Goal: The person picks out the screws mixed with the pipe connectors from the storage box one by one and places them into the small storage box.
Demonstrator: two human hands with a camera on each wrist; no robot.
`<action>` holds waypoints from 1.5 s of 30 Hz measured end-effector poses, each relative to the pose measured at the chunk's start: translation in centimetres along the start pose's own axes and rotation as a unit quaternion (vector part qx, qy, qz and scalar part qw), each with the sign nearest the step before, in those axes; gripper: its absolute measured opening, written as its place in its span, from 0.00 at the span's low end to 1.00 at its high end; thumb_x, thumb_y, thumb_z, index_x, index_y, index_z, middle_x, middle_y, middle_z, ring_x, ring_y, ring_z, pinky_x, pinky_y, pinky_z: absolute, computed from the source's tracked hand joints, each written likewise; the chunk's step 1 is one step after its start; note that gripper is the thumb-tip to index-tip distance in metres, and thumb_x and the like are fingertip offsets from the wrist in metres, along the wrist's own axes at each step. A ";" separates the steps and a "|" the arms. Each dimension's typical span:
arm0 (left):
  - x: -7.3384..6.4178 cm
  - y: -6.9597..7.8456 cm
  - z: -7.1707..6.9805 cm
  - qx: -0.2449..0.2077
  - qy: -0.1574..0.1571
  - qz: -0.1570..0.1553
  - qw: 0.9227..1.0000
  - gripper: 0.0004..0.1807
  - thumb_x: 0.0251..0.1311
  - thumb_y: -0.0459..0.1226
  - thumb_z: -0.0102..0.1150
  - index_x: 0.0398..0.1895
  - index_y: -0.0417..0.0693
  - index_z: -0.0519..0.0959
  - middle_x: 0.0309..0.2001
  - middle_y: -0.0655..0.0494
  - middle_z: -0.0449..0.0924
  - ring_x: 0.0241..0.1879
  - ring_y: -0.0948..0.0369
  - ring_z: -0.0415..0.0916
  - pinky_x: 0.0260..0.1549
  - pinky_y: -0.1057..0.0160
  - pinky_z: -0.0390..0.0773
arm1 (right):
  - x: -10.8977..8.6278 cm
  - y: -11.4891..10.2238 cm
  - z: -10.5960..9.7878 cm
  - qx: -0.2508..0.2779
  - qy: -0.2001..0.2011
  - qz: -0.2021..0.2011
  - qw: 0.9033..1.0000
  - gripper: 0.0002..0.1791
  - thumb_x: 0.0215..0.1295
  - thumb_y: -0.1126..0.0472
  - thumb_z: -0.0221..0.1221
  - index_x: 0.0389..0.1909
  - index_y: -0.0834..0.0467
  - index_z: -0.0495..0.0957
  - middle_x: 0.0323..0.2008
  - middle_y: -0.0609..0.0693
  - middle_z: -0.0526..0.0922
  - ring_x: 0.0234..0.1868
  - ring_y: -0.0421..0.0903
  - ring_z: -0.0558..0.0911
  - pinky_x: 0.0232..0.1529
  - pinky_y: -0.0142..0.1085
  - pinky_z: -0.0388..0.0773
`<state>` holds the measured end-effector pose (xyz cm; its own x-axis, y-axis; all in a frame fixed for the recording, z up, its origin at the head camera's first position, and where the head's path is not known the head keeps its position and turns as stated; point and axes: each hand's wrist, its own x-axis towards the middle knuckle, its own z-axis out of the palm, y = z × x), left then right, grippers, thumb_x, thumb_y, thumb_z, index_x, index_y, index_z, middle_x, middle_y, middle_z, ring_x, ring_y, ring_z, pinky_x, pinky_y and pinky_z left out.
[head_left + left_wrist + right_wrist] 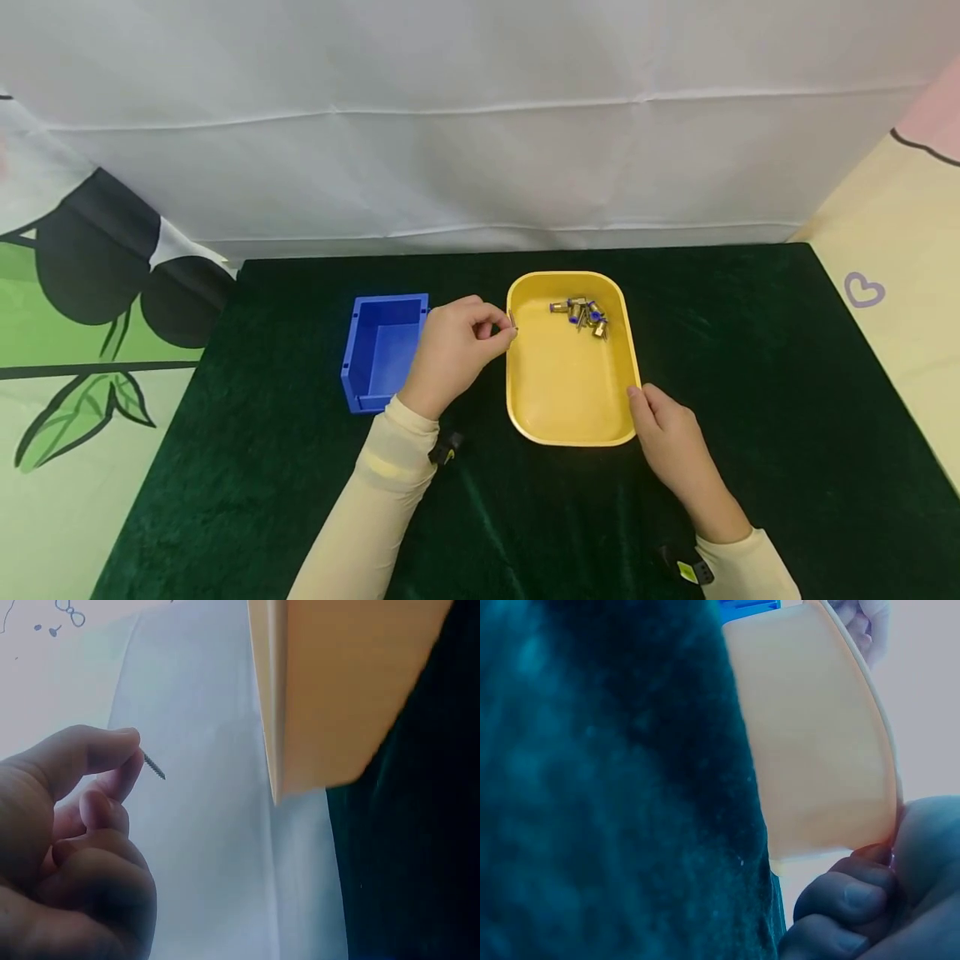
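Note:
Between thumb and index finger, my left hand (459, 352) pinches a small screw (154, 766), its threaded tip pointing away from the fingers. That hand hovers at the left rim of a yellow tray (570, 400). My right hand (672, 442) grips the tray's right rim near the front corner, thumb on top and the other fingers curled below the edge. Toward the back of the tray lies a small heap of brass fittings (576, 313) with blue ends, and a few thin screws (582, 318) show among them.
Left of the tray stands a blue open-fronted bin (390, 354), partly covered by the left hand. Both containers rest on a dark green velvet cloth (285, 483). White fabric (487, 183) hangs behind the table.

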<state>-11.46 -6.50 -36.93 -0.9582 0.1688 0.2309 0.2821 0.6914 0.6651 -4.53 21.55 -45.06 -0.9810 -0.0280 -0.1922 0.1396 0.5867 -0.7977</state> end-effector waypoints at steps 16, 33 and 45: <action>-1.1 -2.3 -3.7 0.014 0.049 -0.053 0.997 0.05 0.62 0.43 0.67 0.32 0.53 0.85 0.25 0.57 0.70 0.25 0.60 0.68 0.22 0.63 0.68 | 0.2 0.2 -0.3 -0.009 0.003 -0.009 1.000 0.29 0.77 0.38 0.38 0.43 0.58 0.75 0.27 0.53 0.76 0.21 0.50 0.74 0.24 0.35 0.73; -2.3 -4.9 -5.4 0.028 0.060 -0.106 0.992 0.08 0.64 0.45 0.65 0.33 0.52 0.84 0.27 0.55 0.71 0.26 0.58 0.69 0.22 0.61 0.67 | 0.2 0.3 0.0 -0.008 0.000 -0.012 1.000 0.30 0.77 0.37 0.38 0.42 0.58 0.76 0.27 0.53 0.76 0.21 0.50 0.75 0.23 0.34 0.73; -3.1 -7.1 -6.0 0.049 0.054 -0.151 0.986 0.10 0.65 0.45 0.63 0.34 0.48 0.85 0.28 0.53 0.74 0.28 0.56 0.69 0.23 0.60 0.66 | 0.1 0.1 0.1 -0.008 0.001 -0.006 1.000 0.29 0.77 0.38 0.39 0.43 0.59 0.76 0.27 0.54 0.76 0.21 0.51 0.75 0.23 0.34 0.73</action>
<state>-10.24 -16.12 -38.09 -0.9856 -0.1279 0.1106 -0.0266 0.7634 0.6453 -4.65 21.57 -45.23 -0.9827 -0.0329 -0.1821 0.1265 0.5987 -0.7909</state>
